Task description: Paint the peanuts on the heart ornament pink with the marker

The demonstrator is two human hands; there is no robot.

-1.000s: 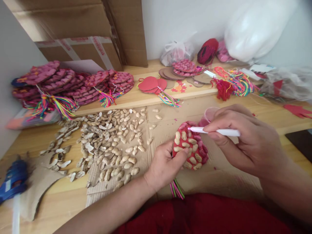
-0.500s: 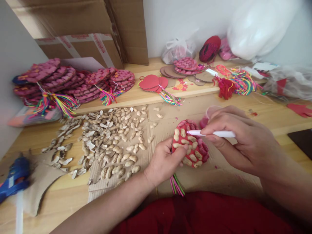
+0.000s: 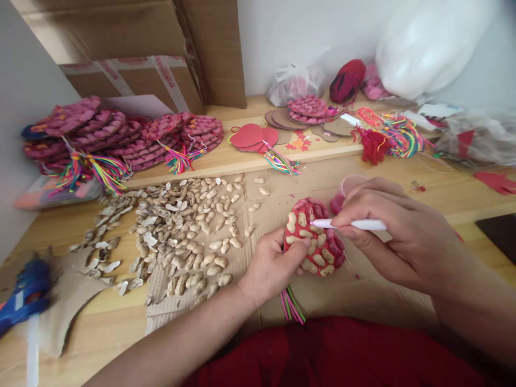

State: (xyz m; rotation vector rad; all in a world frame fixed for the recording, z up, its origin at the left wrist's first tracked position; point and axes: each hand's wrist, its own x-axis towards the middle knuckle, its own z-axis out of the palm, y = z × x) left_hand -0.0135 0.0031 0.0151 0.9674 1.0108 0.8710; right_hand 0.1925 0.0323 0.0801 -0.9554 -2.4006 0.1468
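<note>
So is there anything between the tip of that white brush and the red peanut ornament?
Nothing visible. The right hand holds the white brush with its tip right at the face of the red peanut ornament, which the left hand grips at its left edge, thumb clear of the tip.

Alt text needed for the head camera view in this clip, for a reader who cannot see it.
The left hand holds a red disc covered with peanut shells while the right hand touches a white brush to it. Loose peanut shells lie spread on cardboard to the left; finished pink discs with tassels are stacked behind.
</note>
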